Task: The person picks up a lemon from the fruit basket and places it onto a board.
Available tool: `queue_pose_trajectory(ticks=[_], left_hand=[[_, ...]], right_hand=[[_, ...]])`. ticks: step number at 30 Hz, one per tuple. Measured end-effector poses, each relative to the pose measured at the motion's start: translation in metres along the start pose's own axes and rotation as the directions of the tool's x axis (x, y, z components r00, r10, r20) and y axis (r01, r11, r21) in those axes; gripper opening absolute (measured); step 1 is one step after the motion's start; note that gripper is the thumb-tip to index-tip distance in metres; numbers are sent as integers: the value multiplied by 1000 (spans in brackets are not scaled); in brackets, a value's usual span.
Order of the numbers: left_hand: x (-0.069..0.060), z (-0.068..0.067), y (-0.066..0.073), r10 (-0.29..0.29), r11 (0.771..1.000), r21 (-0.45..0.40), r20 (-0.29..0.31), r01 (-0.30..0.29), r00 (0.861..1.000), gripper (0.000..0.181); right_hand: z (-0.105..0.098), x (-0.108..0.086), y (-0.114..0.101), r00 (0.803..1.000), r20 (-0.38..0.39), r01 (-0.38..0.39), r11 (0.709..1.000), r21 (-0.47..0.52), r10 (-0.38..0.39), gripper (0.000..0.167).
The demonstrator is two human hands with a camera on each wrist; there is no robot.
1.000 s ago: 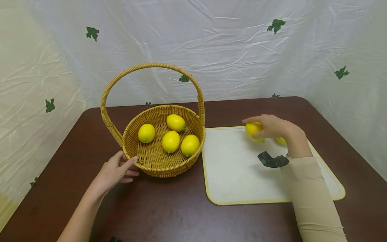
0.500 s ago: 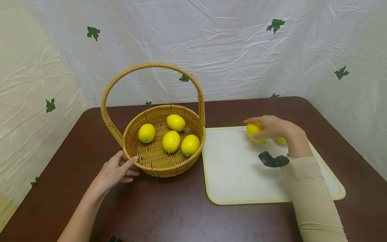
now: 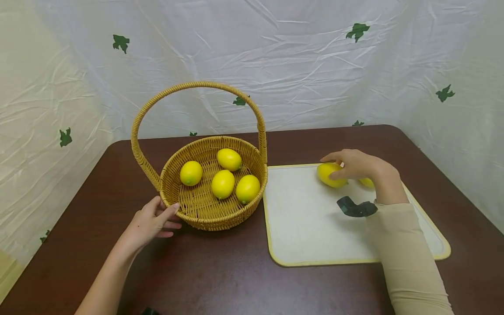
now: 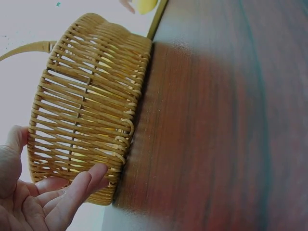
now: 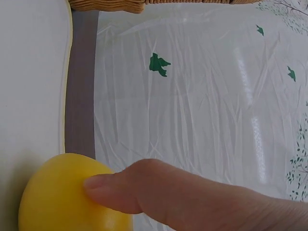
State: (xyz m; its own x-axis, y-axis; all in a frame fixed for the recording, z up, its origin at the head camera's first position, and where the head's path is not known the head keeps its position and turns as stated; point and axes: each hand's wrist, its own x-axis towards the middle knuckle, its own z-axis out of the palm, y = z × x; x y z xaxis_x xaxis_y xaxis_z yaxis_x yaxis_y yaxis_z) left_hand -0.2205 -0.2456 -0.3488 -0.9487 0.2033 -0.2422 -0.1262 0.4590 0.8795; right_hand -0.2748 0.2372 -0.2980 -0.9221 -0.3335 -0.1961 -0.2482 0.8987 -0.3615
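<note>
The left hand (image 3: 146, 225) pinches a round tan wicker basket (image 3: 218, 225) at its near-left rim — four oval yellow lemons (image 3: 222, 184) inside; rightward, the right hand (image 3: 357, 165) curls round another yellow lemon (image 3: 327, 176).

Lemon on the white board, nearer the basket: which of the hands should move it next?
Right, most likely: the right hand has its thumb against the lemon and fingers arched over it. The left hand holds the near-left rim of the basket, away from the board.
</note>
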Motion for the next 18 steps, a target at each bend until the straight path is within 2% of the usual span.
queue_pose_trajectory(ticks=[7, 18], left_hand=[[0, 0, 0, -6, 1000, 1, 2, 6, 1000, 45], [0, 0, 0, -12, 1000, 8, -3, 12, 1000, 46]], right_hand=[[1, -2, 1, 999, 8, -39, 999, -6, 39, 49], [0, -1, 3, 1000, -11, -8, 999, -44, 8, 48]])
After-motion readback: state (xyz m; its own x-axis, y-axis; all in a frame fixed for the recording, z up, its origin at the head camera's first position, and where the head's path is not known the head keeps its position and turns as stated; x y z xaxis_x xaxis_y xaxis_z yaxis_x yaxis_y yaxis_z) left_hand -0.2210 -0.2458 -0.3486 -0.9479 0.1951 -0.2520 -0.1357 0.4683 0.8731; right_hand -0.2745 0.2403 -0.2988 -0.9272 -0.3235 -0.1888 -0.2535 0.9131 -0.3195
